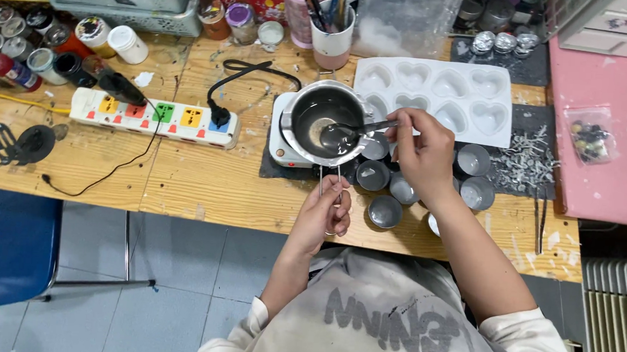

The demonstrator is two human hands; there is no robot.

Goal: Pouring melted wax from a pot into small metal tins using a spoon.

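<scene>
- A metal pot is seen on a small white hotplate, which stands on a dark mat on the wooden tabletop.
- The pot's wire handle is held by the left hand, its grip closed around the lower end of the handle, near the tabletop's front edge.
- A spoon is held by the right hand, the grip closed on its handle end; the bowl of the spoon is lowered inside the pot.
- Small round metal tins are set just in front of and to the right of the pot, some partly hidden under the right hand.
- A white heart mould is laid behind the right hand, touching the mat's far side.
- A white power strip with coloured sockets is placed left of the hotplate; a black plug is fitted at its right end.
- Paint bottles are gathered at the far left, and a cup of brushes is stood behind the pot.
- A pink surface with a small bag of beads is seen at the right.
- A blue chair is seen below the tabletop at the left.
</scene>
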